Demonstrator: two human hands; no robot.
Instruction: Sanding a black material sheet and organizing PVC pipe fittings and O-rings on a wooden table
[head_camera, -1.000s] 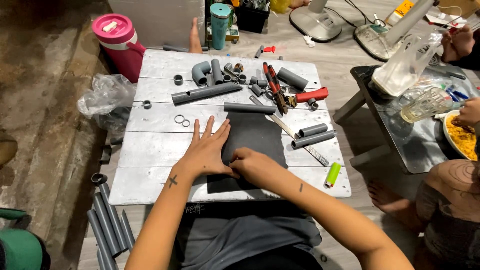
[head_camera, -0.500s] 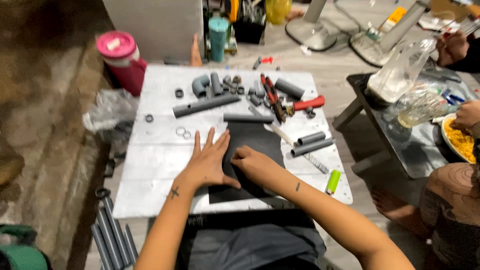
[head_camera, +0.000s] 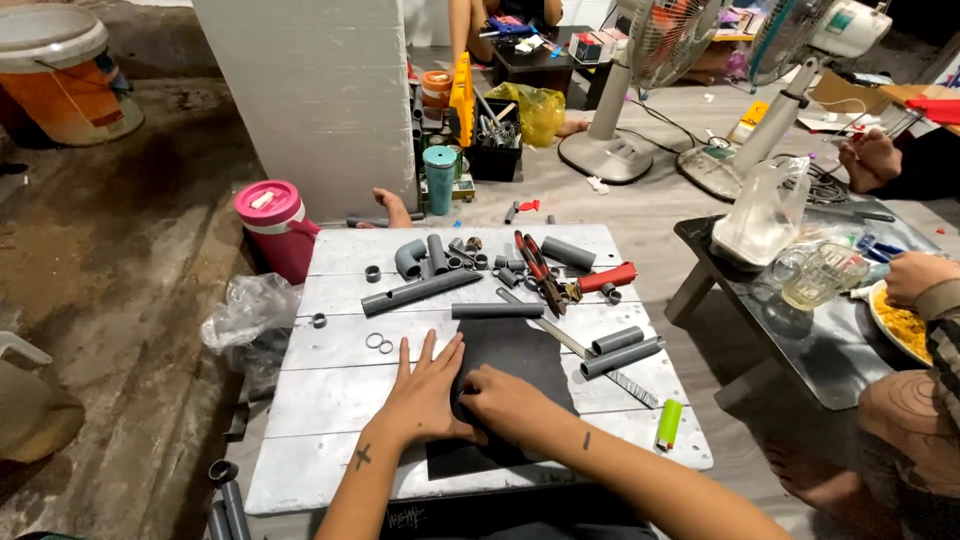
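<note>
Still, both hands press one dark flat sheet (head_camera: 520, 360) on the white plank table (head_camera: 330, 400): left hand (head_camera: 425, 395) unmoved, fingers spread flat; right hand (head_camera: 505, 400) likewise unmoved, fingers curled together on it.

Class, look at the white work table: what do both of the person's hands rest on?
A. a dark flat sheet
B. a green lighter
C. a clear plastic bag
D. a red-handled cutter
A: the left hand and right hand lie flat on the dark sheet; the red-handled cutter, green lighter and plastic bag lie apart from them.
</note>
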